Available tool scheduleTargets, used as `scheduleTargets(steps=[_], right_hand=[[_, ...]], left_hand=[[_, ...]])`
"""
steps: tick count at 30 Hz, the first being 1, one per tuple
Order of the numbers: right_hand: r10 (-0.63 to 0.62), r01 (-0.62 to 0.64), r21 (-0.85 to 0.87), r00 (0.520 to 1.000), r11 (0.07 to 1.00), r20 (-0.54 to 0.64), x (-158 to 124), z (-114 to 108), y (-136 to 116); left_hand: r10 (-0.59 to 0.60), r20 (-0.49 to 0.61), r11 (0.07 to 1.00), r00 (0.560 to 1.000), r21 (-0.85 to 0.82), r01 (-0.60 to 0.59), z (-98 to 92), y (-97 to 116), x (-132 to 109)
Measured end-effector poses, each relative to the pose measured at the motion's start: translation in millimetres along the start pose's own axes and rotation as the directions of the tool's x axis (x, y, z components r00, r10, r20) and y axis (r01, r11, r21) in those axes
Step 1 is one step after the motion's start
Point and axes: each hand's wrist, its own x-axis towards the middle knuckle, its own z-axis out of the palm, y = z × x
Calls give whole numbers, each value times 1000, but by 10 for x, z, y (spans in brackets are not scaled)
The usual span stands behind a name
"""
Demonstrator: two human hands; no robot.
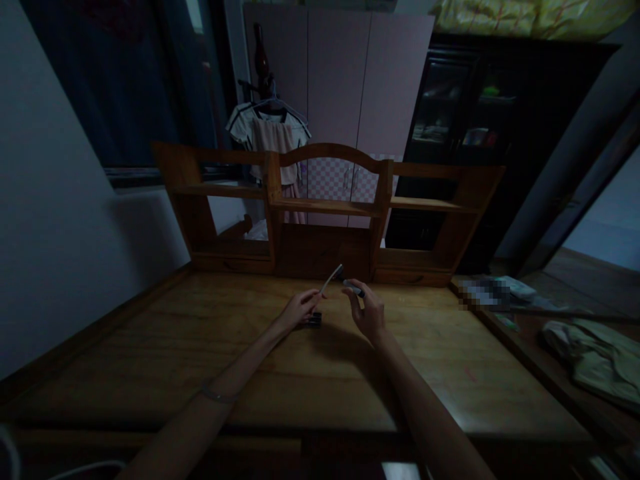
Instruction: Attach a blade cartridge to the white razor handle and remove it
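Note:
My left hand is closed on the lower end of a thin pale strip, which slants up and to the right. In my right hand is a short grey-and-black pen-like tool, gripped between thumb and fingers. Its dark end is close to the strip's upper tip; whether they touch I cannot tell in the dim light. A small black object lies on the wooden desk, just below my left hand and partly hidden by it.
A wooden shelf unit with small drawers stands along the desk's back edge. Clothes on hangers, a pink wardrobe and a dark cabinet are behind it. To the right, folded fabric lies on a lower surface.

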Motion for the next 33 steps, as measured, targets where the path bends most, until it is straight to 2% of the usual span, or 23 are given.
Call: scheduleTargets(steps=[6, 10, 14, 19, 25, 30, 33], right_hand=[[17, -20, -24, 993, 1000, -114, 21, -12, 4], [26, -29, -28, 995, 999, -101, 21, -29, 33], [35, -36, -24, 997, 999, -67, -2, -15, 51], [-3, 3, -8, 999, 1000, -32, -8, 6, 48], [7, -15, -70, 993, 997, -114, 4, -14, 85], [2, -2, -23, 1000, 1000, -24, -20, 18, 90], [17, -19, -38, 998, 999, -66, -13, 18, 97]], left_hand=[[52, -18, 996, 998, 70, -51, 11, 27, -14], [208, -128, 958, 970, 229, -175, 19, 31, -6], [303, -144, 909, 942, 341, -240, 19, 36, -6], [323, -161, 882, 933, 410, -234, 7, 36, -13], [277, -162, 890, 947, 414, -190, -3, 36, -14], [294, -144, 870, 945, 450, -202, -7, 50, -32], [302, -138, 863, 943, 461, -209, 1, 61, -42]])
